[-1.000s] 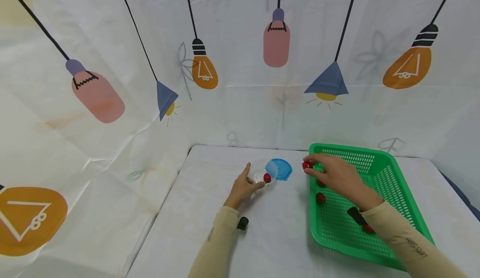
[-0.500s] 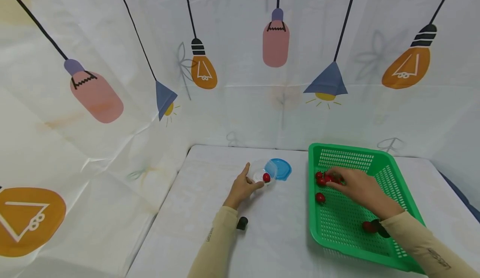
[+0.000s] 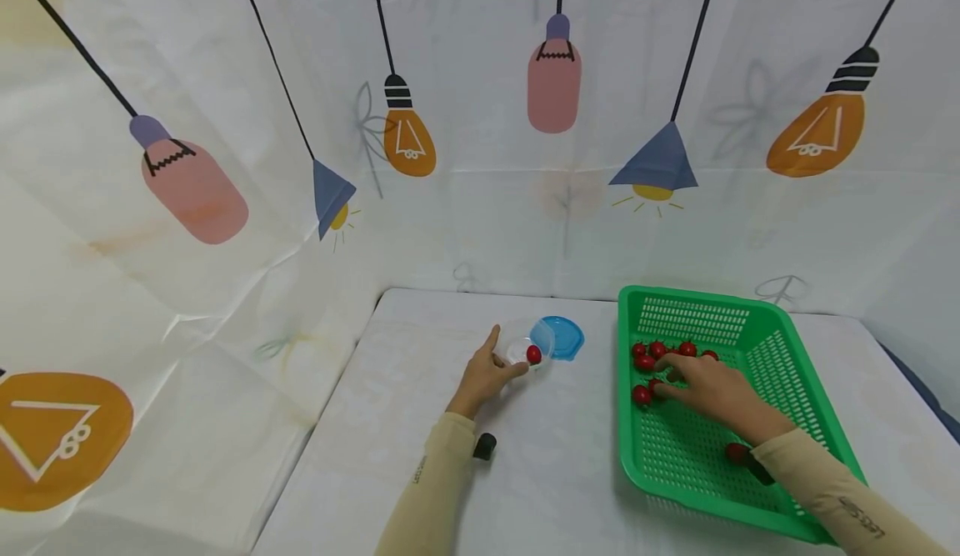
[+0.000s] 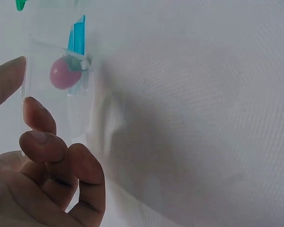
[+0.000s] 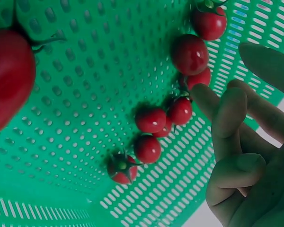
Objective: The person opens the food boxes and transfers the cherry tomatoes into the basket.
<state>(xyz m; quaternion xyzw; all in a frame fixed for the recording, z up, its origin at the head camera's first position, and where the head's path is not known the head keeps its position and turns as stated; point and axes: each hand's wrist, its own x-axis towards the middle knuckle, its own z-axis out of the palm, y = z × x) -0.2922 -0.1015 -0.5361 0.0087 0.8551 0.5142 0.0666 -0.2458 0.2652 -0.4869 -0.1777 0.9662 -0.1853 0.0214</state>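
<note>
My left hand holds a small clear plastic container on the table, thumb and fingers about its side. One cherry tomato lies inside it, its green stem end showing in the left wrist view. Over the green basket, my right hand reaches down among several cherry tomatoes. Its thumb and forefinger are parted, with no tomato gripped between them. One fingertip is very near a tomato; whether they touch I cannot tell.
A blue plastic lid lies just behind the clear container. Another red tomato sits apart in the basket, under the right wrist. Dark wrist cameras show at both sleeves. A white sheet printed with lamps hangs behind the table.
My right hand has gone from the basket's left rim, where it held a cherry tomato, to the tomatoes inside, then slightly nearer. That tomato is out of its fingers. My left hand stays put.
</note>
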